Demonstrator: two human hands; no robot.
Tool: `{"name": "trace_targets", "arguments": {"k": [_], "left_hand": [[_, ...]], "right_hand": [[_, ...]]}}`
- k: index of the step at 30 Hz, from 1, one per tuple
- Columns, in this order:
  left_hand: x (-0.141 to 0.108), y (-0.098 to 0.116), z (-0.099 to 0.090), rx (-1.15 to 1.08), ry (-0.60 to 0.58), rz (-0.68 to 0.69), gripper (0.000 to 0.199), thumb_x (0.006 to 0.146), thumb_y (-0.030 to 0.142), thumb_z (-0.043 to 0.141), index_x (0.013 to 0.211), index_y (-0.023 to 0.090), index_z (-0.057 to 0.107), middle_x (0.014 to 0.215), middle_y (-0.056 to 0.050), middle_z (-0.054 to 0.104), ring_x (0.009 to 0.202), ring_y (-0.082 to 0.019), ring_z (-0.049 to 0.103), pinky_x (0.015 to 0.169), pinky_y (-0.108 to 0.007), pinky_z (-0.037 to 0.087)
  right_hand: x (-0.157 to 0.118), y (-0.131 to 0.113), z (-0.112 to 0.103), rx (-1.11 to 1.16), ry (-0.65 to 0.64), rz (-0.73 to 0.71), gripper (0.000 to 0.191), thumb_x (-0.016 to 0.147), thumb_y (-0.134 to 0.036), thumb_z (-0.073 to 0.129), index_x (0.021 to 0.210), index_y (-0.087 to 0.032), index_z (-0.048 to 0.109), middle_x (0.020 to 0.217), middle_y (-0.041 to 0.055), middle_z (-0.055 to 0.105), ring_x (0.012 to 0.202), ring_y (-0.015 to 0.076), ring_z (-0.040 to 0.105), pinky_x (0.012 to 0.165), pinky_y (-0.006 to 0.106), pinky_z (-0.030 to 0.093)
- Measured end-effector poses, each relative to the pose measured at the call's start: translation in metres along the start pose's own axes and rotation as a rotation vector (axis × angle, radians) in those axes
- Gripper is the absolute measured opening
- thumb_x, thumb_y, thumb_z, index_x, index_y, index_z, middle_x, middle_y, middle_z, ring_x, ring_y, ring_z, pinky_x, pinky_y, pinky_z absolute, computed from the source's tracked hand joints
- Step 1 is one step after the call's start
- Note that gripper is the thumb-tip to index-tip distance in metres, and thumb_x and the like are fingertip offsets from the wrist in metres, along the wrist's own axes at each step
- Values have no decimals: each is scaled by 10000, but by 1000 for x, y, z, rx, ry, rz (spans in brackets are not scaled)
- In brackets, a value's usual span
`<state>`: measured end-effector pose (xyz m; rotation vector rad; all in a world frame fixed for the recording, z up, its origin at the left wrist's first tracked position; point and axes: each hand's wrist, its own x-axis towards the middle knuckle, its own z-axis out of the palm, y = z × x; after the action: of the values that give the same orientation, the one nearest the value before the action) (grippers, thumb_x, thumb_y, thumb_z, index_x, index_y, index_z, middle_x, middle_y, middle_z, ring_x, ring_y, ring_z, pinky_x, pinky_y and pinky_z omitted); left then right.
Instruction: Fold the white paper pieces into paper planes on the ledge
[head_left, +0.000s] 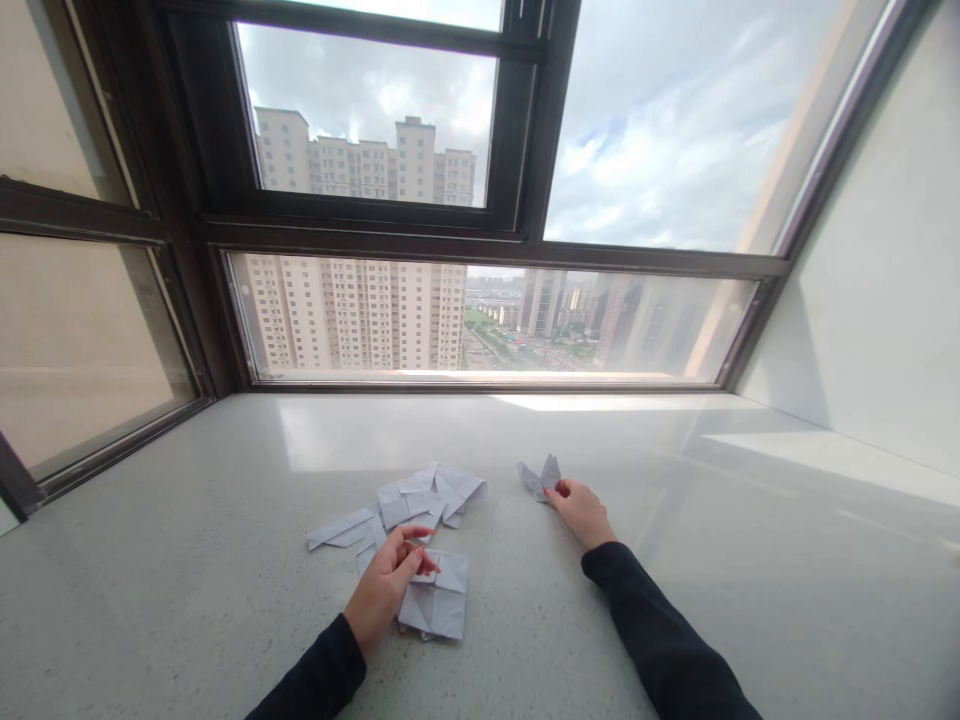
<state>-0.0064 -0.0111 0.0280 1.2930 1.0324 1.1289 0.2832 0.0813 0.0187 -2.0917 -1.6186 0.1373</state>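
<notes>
My right hand pinches the lower right of a small folded paper piece that has two pointed flaps standing up. My left hand hovers over a folded paper square, its fingers bent and apart with nothing visible between them. More paper lies partly under the square. Just beyond the left hand is a loose pile of white folded papers, several of them overlapping. One long narrow strip of folded paper sticks out at the pile's left. The left hand hides part of the pile and of the square.
A pale speckled sill lies under everything. Dark-framed windows rise behind it and at the left, with tall buildings outside. A white wall bounds the right side.
</notes>
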Motion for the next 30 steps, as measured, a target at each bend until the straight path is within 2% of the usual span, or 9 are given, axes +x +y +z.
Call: {"name": "trace_targets", "arguments": {"k": [7,12,15,20,23,26,28,30], "left_hand": [[0,0,0,-8,0,-12,300,682,330,529,918,146,505,627,-1,591,653,-151,564,681,-294,414],[-1,-1,0,-14,6,-9,283,682,326,532,905,151,518,623,1,588,642,-149,563,680,-295,414],[-1,0,0,-11,5,-6,266,678,318,533,889,155,527,620,1,586,643,-152,565,675,-295,413],[-1,-1,0,63,-37,-7,199,677,274,512,834,155,539,622,-2,589,661,-157,564,671,-286,411],[-3,0,1,114,-51,1,172,685,243,491,823,155,544,615,1,587,663,-160,565,676,-284,413],[-4,1,2,127,-38,9,169,691,243,485,824,160,547,607,3,589,659,-163,567,675,-284,416],[-4,2,2,122,-34,6,172,690,256,488,822,160,545,604,1,593,654,-164,568,670,-285,417],[-4,2,2,110,-28,6,176,691,265,486,820,160,542,604,-3,598,650,-164,571,666,-286,419]], "right_hand": [[-2,-3,7,-7,78,52,273,760,-353,446,918,-182,589,891,104,602,887,240,544,659,299,367],[-2,-4,11,32,165,98,403,759,-337,442,1115,-150,445,996,138,533,939,252,514,707,341,370],[-2,-3,11,73,208,93,450,746,-334,451,1143,-133,385,973,133,521,938,257,501,702,348,373],[-4,-2,4,140,277,51,461,748,-339,449,1144,-129,344,870,86,497,853,222,503,678,293,383],[-9,-5,-1,197,362,-3,431,757,-317,433,1140,-141,348,813,59,466,797,216,490,678,296,382],[-16,-16,-7,287,437,-117,350,757,-263,407,1091,-158,404,757,35,442,737,207,474,685,310,381],[-22,-29,-11,339,423,-213,307,743,-224,404,1040,-160,449,734,26,436,700,192,467,696,310,383],[-32,-46,-15,387,334,-329,256,738,-209,407,974,-159,494,719,23,449,638,172,460,665,299,391]]}}
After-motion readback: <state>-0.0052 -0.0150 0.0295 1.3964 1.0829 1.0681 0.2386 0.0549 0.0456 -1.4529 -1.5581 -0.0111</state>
